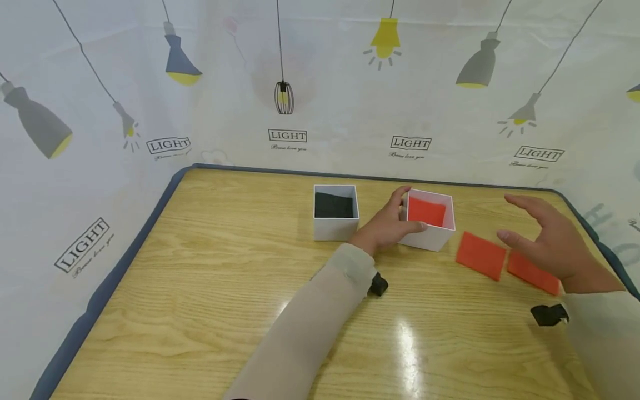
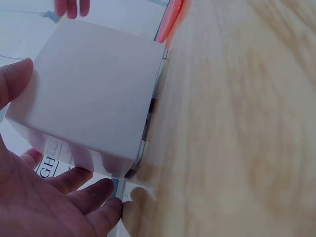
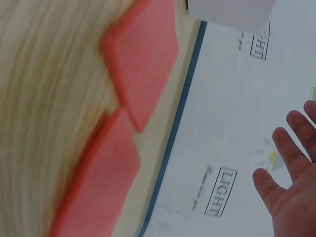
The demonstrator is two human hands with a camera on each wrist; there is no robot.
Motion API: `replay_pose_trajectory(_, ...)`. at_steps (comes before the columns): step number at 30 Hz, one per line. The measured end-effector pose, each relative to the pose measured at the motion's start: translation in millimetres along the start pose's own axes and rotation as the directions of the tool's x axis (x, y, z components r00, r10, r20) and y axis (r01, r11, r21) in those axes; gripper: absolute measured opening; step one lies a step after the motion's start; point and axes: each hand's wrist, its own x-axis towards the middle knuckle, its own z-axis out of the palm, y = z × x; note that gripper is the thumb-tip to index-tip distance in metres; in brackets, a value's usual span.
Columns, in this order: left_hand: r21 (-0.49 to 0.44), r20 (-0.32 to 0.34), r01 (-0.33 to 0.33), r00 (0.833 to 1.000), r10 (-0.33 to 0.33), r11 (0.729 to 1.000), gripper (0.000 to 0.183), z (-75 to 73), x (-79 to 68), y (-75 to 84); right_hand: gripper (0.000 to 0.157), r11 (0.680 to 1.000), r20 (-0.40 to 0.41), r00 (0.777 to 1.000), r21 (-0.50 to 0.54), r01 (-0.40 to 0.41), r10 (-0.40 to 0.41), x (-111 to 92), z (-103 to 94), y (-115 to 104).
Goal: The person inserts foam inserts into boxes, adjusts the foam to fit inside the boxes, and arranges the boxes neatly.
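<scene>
My left hand (image 1: pixel 385 225) holds a white open-topped box (image 1: pixel 427 239), its thumb at the near side and its fingers along the left side. Inside that box lies a red flat piece (image 1: pixel 426 212). The left wrist view shows the box wall (image 2: pixel 94 89) between thumb and fingers. Above two red flat pieces on the table, one nearer the box (image 1: pixel 481 255) and one farther right (image 1: pixel 534 272), hangs my right hand (image 1: pixel 555 244). Its fingers (image 3: pixel 291 153) are spread and hold nothing. The right hand partly covers the farther piece in the head view.
Left of the held box stands a second white box (image 1: pixel 336 229) with a black flat piece (image 1: pixel 333 205) inside. The wooden table (image 1: pixel 200 266) has a dark blue edge (image 1: pixel 135 241). A pale wall cover with printed lamps rises behind it.
</scene>
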Motion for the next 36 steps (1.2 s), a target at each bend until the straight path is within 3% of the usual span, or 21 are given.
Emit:
replay_pose_trajectory(5, 0.001, -0.003, 0.002, 1.0, -0.002, 1.0, 0.095, 0.8, 1.7, -1.3, 0.075, 1.0, -0.029, 0.999, 0.013, -0.022, 0.022, -13.9, -5.0, 15.0)
replay_pose_trajectory(22, -0.032, 0.003, 0.001, 1.0, -0.001, 0.999, 0.096, 0.8, 2.1, -2.8, 0.078, 0.992, -0.004, 0.992, -0.023, -0.126, 0.126, -47.5, -12.8, 46.7)
replay_pose_trajectory(32, -0.03, 0.002, 0.006, 1.0, -0.006, 1.0, 0.097, 0.9, 1.1, -1.5, 0.087, 0.959, 0.14, 0.953, -0.141, -0.248, 0.267, -55.6, -17.4, 70.8)
replay_pose_trajectory(36, -0.03, 0.002, 0.008, 1.0, -0.008, 1.0, 0.097, 1.0, 1.0, -0.9, 0.092, 0.938, 0.215, 0.92, -0.19, -0.29, 0.328, -58.2, -19.2, 76.9)
